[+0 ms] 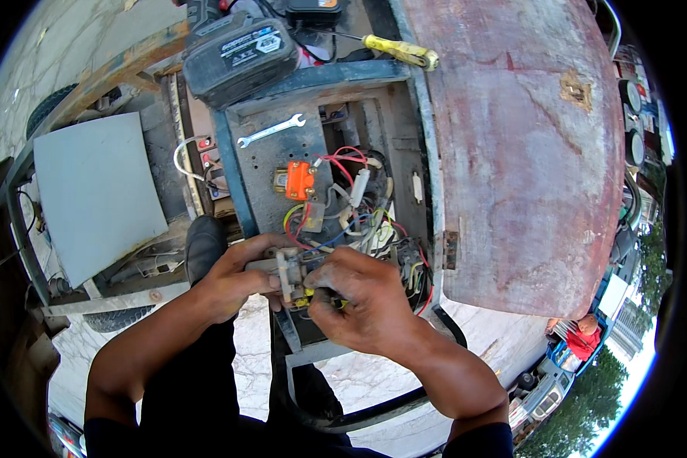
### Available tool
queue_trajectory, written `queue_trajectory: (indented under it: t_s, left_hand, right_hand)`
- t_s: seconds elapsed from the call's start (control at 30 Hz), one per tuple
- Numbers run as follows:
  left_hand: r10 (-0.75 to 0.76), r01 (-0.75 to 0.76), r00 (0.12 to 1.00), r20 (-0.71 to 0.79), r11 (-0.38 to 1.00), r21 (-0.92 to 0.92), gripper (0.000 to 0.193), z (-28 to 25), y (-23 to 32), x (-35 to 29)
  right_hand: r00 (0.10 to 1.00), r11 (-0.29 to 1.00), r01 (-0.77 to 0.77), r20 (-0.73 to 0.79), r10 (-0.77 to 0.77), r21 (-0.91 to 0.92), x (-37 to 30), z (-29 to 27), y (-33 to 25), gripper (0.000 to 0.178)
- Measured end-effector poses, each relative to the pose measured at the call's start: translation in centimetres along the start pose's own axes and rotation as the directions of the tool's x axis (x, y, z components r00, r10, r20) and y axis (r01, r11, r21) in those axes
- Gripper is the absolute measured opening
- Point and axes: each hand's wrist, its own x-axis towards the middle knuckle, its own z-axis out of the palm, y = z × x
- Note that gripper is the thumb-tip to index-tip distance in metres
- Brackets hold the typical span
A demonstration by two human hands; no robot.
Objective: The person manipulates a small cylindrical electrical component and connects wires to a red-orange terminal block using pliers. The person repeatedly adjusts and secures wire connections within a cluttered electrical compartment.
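Near the front edge of an open metal compartment, my left hand (239,280) grips a grey metal electrical part (288,276) with yellow pieces on its right side. My right hand (362,301) is closed in a pinch against those yellow pieces; what lies between its fingertips is hidden. Just beyond both hands spreads a tangle of wires (366,221) in red, blue, yellow and white. An orange electrical block (300,180) with metal bolts rests on the compartment's plate, wires running toward it. Farther back on that plate lies an open-ended wrench (271,130).
A dark tool case (240,61) and a yellow-handled screwdriver (401,52) sit beyond the compartment. To the right extends a worn reddish panel (527,168). On the left are a grey sheet (99,195) and a rusty frame. A person in red (582,342) is far right.
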Motion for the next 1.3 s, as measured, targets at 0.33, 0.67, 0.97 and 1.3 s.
queue_trajectory:
  t_s: [0.33, 0.67, 0.97, 1.3]
  left_hand:
    - [0.066, -0.065, 0.997, 0.036, 0.997, -0.037, 0.065, -1.2, -0.9, -0.3]
    - [0.049, -0.047, 0.998, 0.031, 0.997, -0.06, 0.068, -1.6, -0.9, -0.7]
    - [0.102, -0.108, 0.992, -0.072, 0.99, -0.087, 0.077, -2.5, -0.9, -1.8]
    - [0.121, -0.136, 0.981, -0.149, 0.986, -0.096, 0.087, -3.3, -1.0, -2.0]
  right_hand:
    - [0.992, 0.981, 0.051, -0.122, -0.028, 0.189, 0.7, -1.0, 0.1, 0.018]
    - [0.968, 0.924, -0.118, -0.167, 0.19, 0.365, 0.3, -3.3, 1.0, 0.021]
    - [0.943, 0.891, -0.077, -0.256, 0.21, 0.448, 0.1, -4.6, 0.6, 0.019]
    - [0.988, 0.976, -0.111, -0.089, 0.129, 0.186, 0.2, -2.7, 1.7, 0.016]
